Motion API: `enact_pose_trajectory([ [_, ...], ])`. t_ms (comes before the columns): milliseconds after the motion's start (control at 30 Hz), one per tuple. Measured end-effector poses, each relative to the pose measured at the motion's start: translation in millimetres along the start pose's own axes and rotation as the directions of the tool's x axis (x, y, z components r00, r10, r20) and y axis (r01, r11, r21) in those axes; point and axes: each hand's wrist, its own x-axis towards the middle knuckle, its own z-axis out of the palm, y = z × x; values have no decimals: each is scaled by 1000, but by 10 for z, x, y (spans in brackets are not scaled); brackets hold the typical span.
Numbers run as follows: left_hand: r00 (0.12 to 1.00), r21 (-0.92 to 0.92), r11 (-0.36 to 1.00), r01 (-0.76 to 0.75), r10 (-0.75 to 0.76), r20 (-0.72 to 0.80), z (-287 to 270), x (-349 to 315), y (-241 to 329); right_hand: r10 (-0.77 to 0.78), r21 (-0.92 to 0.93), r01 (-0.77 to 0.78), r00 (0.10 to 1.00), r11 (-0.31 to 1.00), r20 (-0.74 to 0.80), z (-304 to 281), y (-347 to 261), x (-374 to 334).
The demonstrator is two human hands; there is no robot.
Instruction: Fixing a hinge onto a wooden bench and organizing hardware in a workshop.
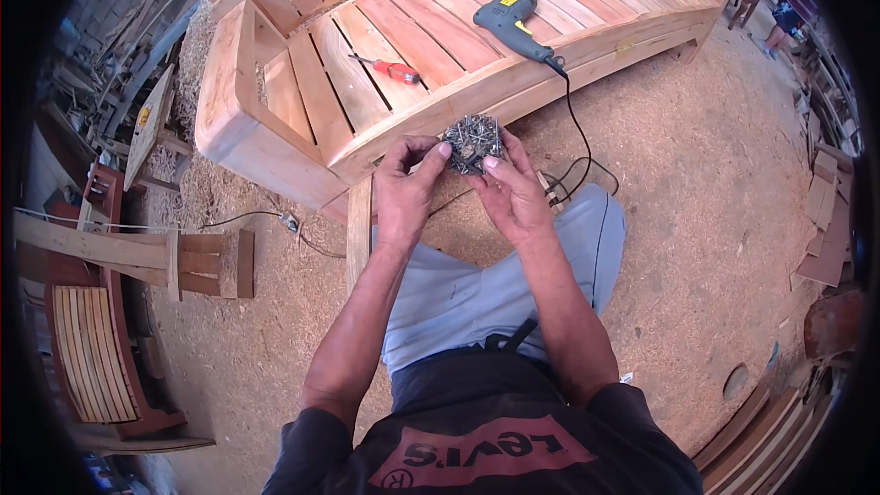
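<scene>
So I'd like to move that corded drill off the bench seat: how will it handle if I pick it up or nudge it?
The drill lies flat on its side on the slats, so it probably won't roll. Its bulky body suggests weight toward the front. Its black cord hangs off the bench edge to the ground and may drag or snag.

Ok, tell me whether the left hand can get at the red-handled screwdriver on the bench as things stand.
Probably yes, once freed. The left hand shares a clump of screws with the right hand. The red-handled screwdriver lies in the open on the bench slats just beyond it, with nothing between.
</scene>
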Motion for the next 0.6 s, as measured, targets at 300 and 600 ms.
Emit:
enact_pose_trajectory([
  [300,987,-117,982,-151,143,-78,188,-148,216,-5,-10,5,999,1000,-55,-103,-55,-22],
  [600,997,19,1000,-8,7,79,19,334,550,24,30,-23,999,999,-48,-119,-54,-107],
])
